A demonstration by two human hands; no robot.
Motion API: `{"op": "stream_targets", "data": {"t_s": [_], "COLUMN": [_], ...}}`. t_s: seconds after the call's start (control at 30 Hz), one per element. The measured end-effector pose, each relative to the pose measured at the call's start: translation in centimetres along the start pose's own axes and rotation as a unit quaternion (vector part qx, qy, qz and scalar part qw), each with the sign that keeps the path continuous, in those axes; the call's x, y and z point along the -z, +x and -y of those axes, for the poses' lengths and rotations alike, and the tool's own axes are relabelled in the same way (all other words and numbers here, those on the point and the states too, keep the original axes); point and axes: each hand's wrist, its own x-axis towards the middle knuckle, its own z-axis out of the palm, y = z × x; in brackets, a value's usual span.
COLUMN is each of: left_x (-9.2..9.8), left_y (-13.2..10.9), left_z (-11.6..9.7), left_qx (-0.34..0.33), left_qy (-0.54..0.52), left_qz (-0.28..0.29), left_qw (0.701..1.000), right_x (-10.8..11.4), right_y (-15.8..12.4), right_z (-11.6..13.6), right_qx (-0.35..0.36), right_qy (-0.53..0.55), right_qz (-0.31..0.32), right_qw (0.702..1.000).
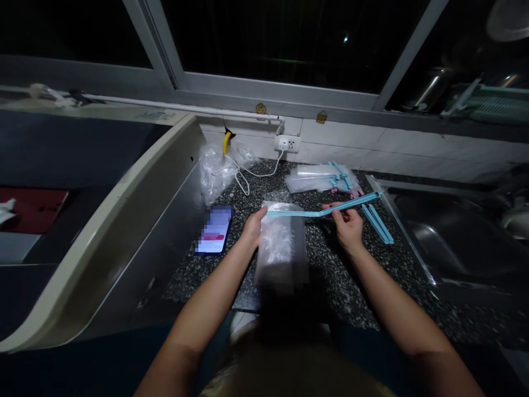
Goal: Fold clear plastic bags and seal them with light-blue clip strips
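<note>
A light-blue hinged bag-sealing clip (349, 204) spans the space between my hands, bent at its middle. Its left half lies across the upper part of a clear plastic bag (278, 248), with the bag's top edge showing above it. My left hand (253, 227) pinches the clip's left end at the bag's side. The clip's right half slants up and away, and my right hand (347, 225) grips it between thumb and fingers. Beside my right hand, more blue clips (377, 224) rest on the speckled counter.
Flat clear bags (311, 179) with blue and pink clips lie at the back. A phone (215, 229) with a lit screen is left. A white cable runs from the wall socket (287, 144) past crumpled plastic (217, 171). The sink (450, 231) is at right.
</note>
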Motion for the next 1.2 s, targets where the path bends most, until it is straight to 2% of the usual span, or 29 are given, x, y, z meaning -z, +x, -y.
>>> {"op": "stream_targets", "data": {"t_s": [0.33, 0.7, 0.87, 1.0, 1.1, 1.2], "left_x": [-0.7, -0.1, 0.4, 0.5, 0.5, 0.5], "left_y": [-0.8, -0.2, 0.2, 0.0, -0.2, -0.5], "left_z": [-0.4, -0.2, 0.4, 0.9, 0.9, 0.6], "left_qx": [0.026, 0.002, -0.047, -0.098, -0.107, -0.117], "left_qy": [-0.007, 0.012, 0.042, 0.088, 0.104, 0.1], "left_qz": [-0.013, -0.006, 0.033, 0.11, 0.135, 0.112], "left_qw": [1.0, 1.0, 0.997, 0.985, 0.979, 0.982], "right_x": [0.3, -0.1, -0.4, -0.7, -0.4, 0.5], "right_y": [-0.4, -0.6, -0.8, -1.0, -0.6, 0.5], "right_z": [-1.1, -1.6, -2.2, -2.0, -1.7, -1.7], "right_qx": [-0.086, -0.083, -0.074, -0.07, -0.075, -0.063], "right_qy": [0.135, 0.105, 0.075, 0.059, 0.062, 0.072], "right_qz": [0.037, 0.065, 0.075, 0.077, 0.054, -0.022], "right_qw": [0.986, 0.989, 0.992, 0.993, 0.994, 0.995]}}
